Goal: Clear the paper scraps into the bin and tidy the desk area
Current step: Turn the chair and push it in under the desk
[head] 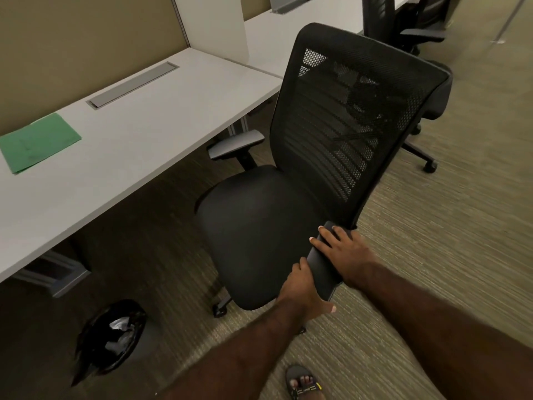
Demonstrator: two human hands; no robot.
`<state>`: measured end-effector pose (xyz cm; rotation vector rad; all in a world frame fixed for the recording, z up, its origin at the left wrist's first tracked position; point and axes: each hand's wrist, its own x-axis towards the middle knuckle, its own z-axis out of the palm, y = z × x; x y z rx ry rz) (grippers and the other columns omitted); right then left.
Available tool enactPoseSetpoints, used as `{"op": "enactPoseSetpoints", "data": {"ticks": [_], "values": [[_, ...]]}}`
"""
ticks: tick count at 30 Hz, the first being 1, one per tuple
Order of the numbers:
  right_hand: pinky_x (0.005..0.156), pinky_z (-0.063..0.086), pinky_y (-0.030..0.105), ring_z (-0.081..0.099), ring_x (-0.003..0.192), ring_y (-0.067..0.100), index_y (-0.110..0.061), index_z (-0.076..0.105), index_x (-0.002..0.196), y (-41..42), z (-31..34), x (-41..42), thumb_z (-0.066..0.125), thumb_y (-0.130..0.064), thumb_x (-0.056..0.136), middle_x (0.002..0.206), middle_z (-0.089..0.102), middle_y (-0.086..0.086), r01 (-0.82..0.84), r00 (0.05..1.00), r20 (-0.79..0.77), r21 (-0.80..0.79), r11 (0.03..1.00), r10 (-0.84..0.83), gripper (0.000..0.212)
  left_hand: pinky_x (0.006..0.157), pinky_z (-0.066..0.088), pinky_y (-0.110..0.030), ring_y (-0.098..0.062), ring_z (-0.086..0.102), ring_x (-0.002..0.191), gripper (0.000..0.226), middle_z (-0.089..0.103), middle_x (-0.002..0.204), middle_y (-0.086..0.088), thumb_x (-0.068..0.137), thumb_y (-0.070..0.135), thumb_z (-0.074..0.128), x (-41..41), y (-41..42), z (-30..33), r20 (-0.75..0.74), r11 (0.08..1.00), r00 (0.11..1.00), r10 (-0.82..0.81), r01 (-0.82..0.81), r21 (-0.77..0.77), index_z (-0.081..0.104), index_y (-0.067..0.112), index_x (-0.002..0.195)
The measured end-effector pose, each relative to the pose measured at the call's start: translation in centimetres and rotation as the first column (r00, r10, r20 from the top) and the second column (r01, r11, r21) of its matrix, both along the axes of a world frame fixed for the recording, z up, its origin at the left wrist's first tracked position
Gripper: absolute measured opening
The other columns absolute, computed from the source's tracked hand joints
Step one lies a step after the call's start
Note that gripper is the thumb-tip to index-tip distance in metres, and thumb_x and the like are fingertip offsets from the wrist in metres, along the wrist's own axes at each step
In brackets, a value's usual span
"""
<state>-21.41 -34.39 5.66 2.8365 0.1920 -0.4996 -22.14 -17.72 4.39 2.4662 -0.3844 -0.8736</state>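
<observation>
We have both hands on the office chair [288,174] now, and it looks like we are in the tidying part of the job. Our left hand [300,290] wraps the front end of the near armrest [323,268], fingers curled over its inner edge and thumb out below; our right hand [340,249] lies on top of the same armrest, fingers fairly straight and pressing down, holding nothing else. No paper scraps show anywhere: the white surface [144,134], up and to the left of our fingers, carries only a green folder [39,142] at its far left end, and the carpet around us looks free of scraps. The bin [111,337] with its black liner sits on the floor low to the left of our fingers, just under the surface edge; something pale glints inside, but we cannot tell if it is paper. What seems left is rolling this chair in under the surface, since the seat is angled out from it
</observation>
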Motion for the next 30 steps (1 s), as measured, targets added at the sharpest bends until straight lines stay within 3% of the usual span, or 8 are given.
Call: {"op": "enactPoseSetpoints", "data": {"ticks": [4,13,20,24,27,30], "values": [[0.124,0.021,0.058,0.007,0.161,0.034,-0.028,0.004,0.167,-0.4,-0.6,0.1,0.08,-0.038,0.086,0.176,0.0,0.007,-0.006,1.0,0.008,0.026,1.0,0.005,0.111,0.115,0.043,-0.039,-0.024,0.041,0.142,0.141,0.029,0.158,-0.006,0.059,0.048,0.095,0.7,0.0,-0.2,-0.019,0.998,0.998,-0.053,0.053,-0.016,0.005,0.012,0.161],[0.126,0.022,0.056,0.024,0.154,0.032,-0.027,0.019,0.164,-2.3,0.0,-1.0,0.084,-0.032,0.081,0.169,0.021,0.004,0.053,0.999,0.007,0.051,0.997,-0.053,0.105,0.11,0.045,-0.036,-0.022,0.045,0.134,0.13,0.035,0.152,-0.004,0.062,0.039,0.093,1.8,-0.6,-0.1,0.019,0.98,0.98,-0.198,0.197,0.027,0.011,0.013,0.16],[0.12,0.031,0.05,0.026,0.151,0.031,-0.029,0.015,0.165,-3.1,0.6,-2.2,0.079,-0.03,0.085,0.168,0.022,0.003,0.042,0.999,0.016,0.065,0.997,-0.043,0.103,0.112,0.045,-0.042,-0.023,0.041,0.136,0.131,0.031,0.153,-0.003,0.065,0.031,0.092,2.1,-1.0,0.3,-0.023,0.966,0.969,-0.247,0.248,0.08,0.006,0.018,0.162],[0.125,0.024,0.049,0.018,0.156,0.027,-0.034,0.003,0.166,-4.0,3.1,-0.7,0.082,-0.041,0.081,0.173,0.01,0.0,0.005,0.999,-0.048,0.162,0.987,0.003,0.116,0.112,0.046,-0.041,-0.024,0.043,0.135,0.133,0.032,0.153,-0.005,0.066,0.036,0.091,1.9,-0.7,0.4,-0.01,0.966,0.97,-0.245,0.245,0.088,0.001,0.018,0.163],[0.127,0.017,0.048,0.011,0.16,0.021,-0.039,0.002,0.166,-5.3,8.2,1.1,0.076,-0.063,0.079,0.175,0.008,-0.007,-0.039,0.996,0.082,0.247,0.968,0.019,0.117,0.112,0.045,-0.042,-0.026,0.044,0.134,0.133,0.034,0.152,-0.007,0.068,0.04,0.09,1.8,-0.4,0.5,0.002,0.964,0.968,-0.252,0.251,0.085,-0.001,0.018,0.163],[0.123,0.022,0.049,0.02,0.157,0.022,-0.037,0.016,0.165,-6.6,14.6,3.3,0.069,-0.065,0.085,0.17,0.025,-0.004,-0.184,0.925,0.37,0.222,0.958,0.092,0.1,0.114,0.044,-0.045,-0.026,0.043,0.135,0.132,0.033,0.153,-0.006,0.07,0.041,0.089,1.9,-0.2,0.6,-0.02,0.964,0.967,-0.254,0.255,0.078,-0.003,0.021,0.163]]}}
